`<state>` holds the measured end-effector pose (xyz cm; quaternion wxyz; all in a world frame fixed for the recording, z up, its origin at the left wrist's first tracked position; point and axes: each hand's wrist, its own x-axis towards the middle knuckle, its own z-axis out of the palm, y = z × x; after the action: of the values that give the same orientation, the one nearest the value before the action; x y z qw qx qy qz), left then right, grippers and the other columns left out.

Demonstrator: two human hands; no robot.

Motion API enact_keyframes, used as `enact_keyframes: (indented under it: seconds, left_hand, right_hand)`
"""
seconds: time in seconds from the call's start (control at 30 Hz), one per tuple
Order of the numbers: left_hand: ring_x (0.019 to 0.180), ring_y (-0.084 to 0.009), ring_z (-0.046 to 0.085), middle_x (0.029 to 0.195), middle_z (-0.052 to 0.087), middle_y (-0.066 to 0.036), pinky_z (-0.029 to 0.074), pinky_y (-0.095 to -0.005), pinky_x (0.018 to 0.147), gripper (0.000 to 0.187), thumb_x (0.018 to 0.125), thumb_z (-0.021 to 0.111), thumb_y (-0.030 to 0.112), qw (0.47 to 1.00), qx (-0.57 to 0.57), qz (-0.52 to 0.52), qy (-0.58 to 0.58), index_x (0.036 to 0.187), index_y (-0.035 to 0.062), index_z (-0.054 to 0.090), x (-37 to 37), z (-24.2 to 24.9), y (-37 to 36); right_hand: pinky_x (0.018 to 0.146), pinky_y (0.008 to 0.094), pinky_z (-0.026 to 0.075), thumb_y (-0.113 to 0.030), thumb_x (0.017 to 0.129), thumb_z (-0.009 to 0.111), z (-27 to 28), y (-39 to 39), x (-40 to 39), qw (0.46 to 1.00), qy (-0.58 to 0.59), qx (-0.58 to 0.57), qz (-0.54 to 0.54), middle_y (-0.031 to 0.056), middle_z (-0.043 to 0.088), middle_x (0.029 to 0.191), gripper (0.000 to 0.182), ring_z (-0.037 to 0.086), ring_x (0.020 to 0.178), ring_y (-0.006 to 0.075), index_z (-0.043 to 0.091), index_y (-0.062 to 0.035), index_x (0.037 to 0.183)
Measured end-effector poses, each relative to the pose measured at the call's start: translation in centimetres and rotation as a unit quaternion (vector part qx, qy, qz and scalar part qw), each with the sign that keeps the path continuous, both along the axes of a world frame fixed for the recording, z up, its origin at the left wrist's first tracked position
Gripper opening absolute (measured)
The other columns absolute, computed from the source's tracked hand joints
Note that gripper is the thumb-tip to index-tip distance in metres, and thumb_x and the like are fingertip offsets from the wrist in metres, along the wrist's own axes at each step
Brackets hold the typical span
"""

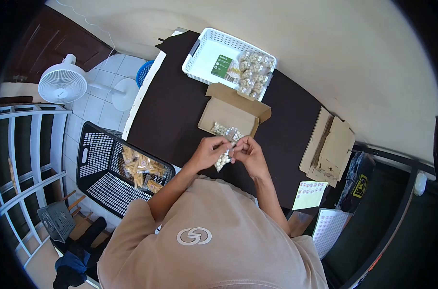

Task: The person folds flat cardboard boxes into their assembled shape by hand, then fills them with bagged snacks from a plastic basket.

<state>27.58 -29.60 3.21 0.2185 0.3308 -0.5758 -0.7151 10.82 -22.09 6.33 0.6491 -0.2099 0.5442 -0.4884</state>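
Observation:
A small clear packet of pale pieces hangs between my two hands, near the table's front edge. My left hand pinches its top from the left side. My right hand has its thumb and fingers closed on the same top edge. Just beyond my hands lies an open cardboard box with its lid flaps up. Similar filled packets lie at the near end of this box, partly hidden by my fingers.
At the back stands a white basket with many packets and a green card. A black crate with yellowish packets is at the left, near a white fan. Folded cardboard and sticker sheets lie at the right.

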Motion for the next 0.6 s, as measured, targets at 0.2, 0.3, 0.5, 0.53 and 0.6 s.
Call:
enact_keyframes:
  seconds: [0.2,0.3,0.5,0.53,0.6]
  left_hand:
    - [0.072,-0.0092,0.062,0.088,0.066,-0.006,0.050,-0.0241,0.057,0.018,0.093,0.066,0.011,0.994,0.098,0.024,-0.034,0.105,-0.0018,0.063,0.8,-1.2,-3.3]
    - [0.069,-0.0125,0.062,0.082,0.067,-0.008,0.050,-0.0274,0.059,0.018,0.088,0.070,0.012,0.988,-0.020,0.100,-0.117,0.098,-0.0016,0.064,0.7,-2.6,-4.2]
    - [0.072,-0.0239,0.060,0.075,0.063,-0.011,0.049,-0.0370,0.066,0.018,0.082,0.075,0.012,0.899,-0.286,0.221,-0.248,0.082,0.0000,0.062,0.4,-6.2,-4.8]
    - [0.072,-0.0239,0.060,0.075,0.063,-0.011,0.049,-0.0370,0.066,0.018,0.082,0.075,0.012,0.899,-0.287,0.222,-0.245,0.082,0.0000,0.062,0.3,-6.4,-4.8]
    - [0.085,-0.0290,0.056,0.080,0.060,-0.010,0.045,-0.0409,0.076,0.015,0.081,0.075,0.011,0.860,-0.379,0.212,-0.268,0.082,0.0026,0.063,0.1,-6.8,-4.4]
  right_hand:
    - [0.064,0.0297,0.055,0.012,0.083,0.059,-0.3,-2.2,0.3,0.993,0.040,0.028,-0.109,0.0079,0.064,0.086,0.027,0.064,0.072,0.0167,0.048,-0.0034,0.102]
    - [0.064,0.0287,0.054,0.009,0.085,0.059,-1.4,-3.0,0.0,0.989,0.082,0.027,-0.123,0.0075,0.064,0.086,0.024,0.064,0.072,0.0158,0.049,-0.0037,0.103]
    - [0.063,0.0272,0.053,0.003,0.088,0.057,-1.9,-4.3,-2.2,0.988,0.094,0.013,-0.119,0.0073,0.065,0.087,0.013,0.063,0.072,0.0140,0.055,-0.0037,0.100]
    - [0.063,0.0271,0.053,0.001,0.089,0.057,-1.4,-4.4,-2.3,0.988,0.096,0.019,-0.116,0.0070,0.064,0.087,0.012,0.063,0.071,0.0135,0.056,-0.0036,0.099]
    - [0.062,0.0269,0.053,0.001,0.088,0.057,-1.3,-4.3,-2.8,0.988,0.102,0.022,-0.112,0.0068,0.064,0.087,0.010,0.063,0.070,0.0133,0.057,-0.0034,0.098]
